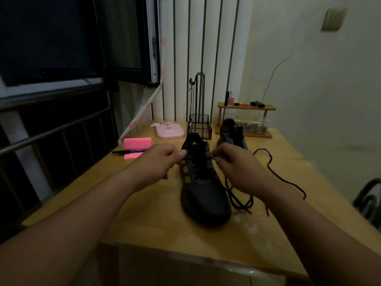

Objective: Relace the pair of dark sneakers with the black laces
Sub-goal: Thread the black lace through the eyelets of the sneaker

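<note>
Wooden worktop (160, 213) carries the near sneaker (204, 195), toe toward the person. Over its upper eyelets the left hand (158, 162) closes its grip on one end of the threaded lace (198, 159), and the right hand (237, 168) pinches the other end. A loose lace (276, 172) loops right of that sneaker. Behind it stands a black wire basket (199, 129), contents unclear. Behind-right sit the second sneaker (232, 132) and a wooden shelf (246, 107) bearing small bottles (228, 98) over a clear box (251, 125) of small mixed pieces.

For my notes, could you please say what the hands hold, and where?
The left hand and right hand each pinch the black lace at the upper eyelets of the near sneaker.
</note>
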The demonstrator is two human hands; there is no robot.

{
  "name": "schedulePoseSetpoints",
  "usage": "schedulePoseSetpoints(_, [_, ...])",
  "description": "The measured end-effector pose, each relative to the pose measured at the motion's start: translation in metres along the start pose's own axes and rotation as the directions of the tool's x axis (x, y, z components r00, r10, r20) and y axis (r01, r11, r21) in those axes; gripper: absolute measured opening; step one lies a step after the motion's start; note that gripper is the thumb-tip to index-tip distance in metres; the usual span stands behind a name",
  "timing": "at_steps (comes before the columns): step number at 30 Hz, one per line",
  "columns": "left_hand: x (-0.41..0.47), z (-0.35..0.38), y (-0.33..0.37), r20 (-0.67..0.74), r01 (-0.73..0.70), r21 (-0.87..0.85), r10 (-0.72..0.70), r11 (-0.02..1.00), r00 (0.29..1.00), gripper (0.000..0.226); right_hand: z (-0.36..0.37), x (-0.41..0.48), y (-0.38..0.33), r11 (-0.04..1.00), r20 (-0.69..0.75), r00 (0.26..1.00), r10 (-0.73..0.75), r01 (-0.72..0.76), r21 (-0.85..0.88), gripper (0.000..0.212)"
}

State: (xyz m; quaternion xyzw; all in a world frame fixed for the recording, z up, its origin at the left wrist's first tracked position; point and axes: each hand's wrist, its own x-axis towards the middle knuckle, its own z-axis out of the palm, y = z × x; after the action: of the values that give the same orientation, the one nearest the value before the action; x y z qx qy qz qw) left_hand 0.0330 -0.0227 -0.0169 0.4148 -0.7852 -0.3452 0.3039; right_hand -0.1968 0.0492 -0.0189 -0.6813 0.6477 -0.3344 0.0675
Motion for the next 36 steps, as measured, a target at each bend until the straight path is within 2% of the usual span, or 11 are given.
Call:
schedulePoseSetpoints(3, [0.007,0.012,0.009,0.009,-0.081,-0.030,0.082,0.996,0.997,0.029,0.008,0.003,-0.020,0.990,0.087,0.991,-0.105,0.096,0.102,0.040])
schedulePoseSetpoints(7, [0.018,0.019,0.015,-0.017,-0.132,-0.178,0.131,0.975,0.991,0.016,0.012,0.010,-0.025,0.984,0.041,0.996,-0.078,0.071,0.165,0.016])
schedulePoseSetpoints(9, [0.021,0.018,0.013,-0.089,-0.126,-0.270,0.106,0.955,0.990,0.011,0.013,0.010,-0.017,0.982,0.022,0.999,-0.046,0.041,0.184,0.012])
schedulePoseSetpoints(11, [0.026,0.015,0.007,-0.141,-0.109,-0.302,0.069,0.947,0.988,0.018,0.015,0.011,-0.010,0.978,-0.026,0.999,0.019,-0.013,0.208,0.012])
schedulePoseSetpoints(13, [0.030,0.016,0.003,-0.076,-0.077,-0.162,0.065,0.984,0.995,0.028,0.016,0.014,-0.005,0.965,-0.109,0.991,0.076,-0.046,0.258,0.017])
schedulePoseSetpoints(15, [0.031,0.021,0.002,0.034,-0.082,0.049,0.081,0.995,0.996,0.026,0.018,0.018,-0.004,0.949,-0.161,0.981,0.110,-0.056,0.310,0.020])
schedulePoseSetpoints(16, [0.031,0.025,0.001,0.043,-0.083,0.075,0.079,0.994,0.996,0.021,0.019,0.021,-0.006,0.944,-0.166,0.979,0.120,-0.061,0.323,0.020])
schedulePoseSetpoints(22, [0.028,0.041,-0.029,-0.165,-0.041,-0.217,0.005,0.975,0.986,0.004,0.037,0.034,-0.021,0.953,0.020,0.995,0.102,-0.104,0.283,0.019])
schedulePoseSetpoints(29, [0.024,0.055,-0.052,-0.188,-0.027,-0.666,-0.133,0.745,0.973,0.017,0.050,0.034,-0.014,0.990,0.015,0.997,0.073,-0.074,0.119,0.019])
schedulePoseSetpoints(31, [0.026,0.060,-0.057,-0.187,-0.038,-0.701,-0.132,0.712,0.973,0.018,0.050,0.034,-0.012,0.996,0.034,0.998,0.052,-0.054,0.069,0.018])
schedulePoseSetpoints(36, [0.031,0.061,-0.060,-0.190,-0.079,-0.677,-0.070,0.732,0.979,0.017,0.046,0.033,-0.007,1.000,-0.002,1.000,-0.004,0.004,-0.022,0.010])
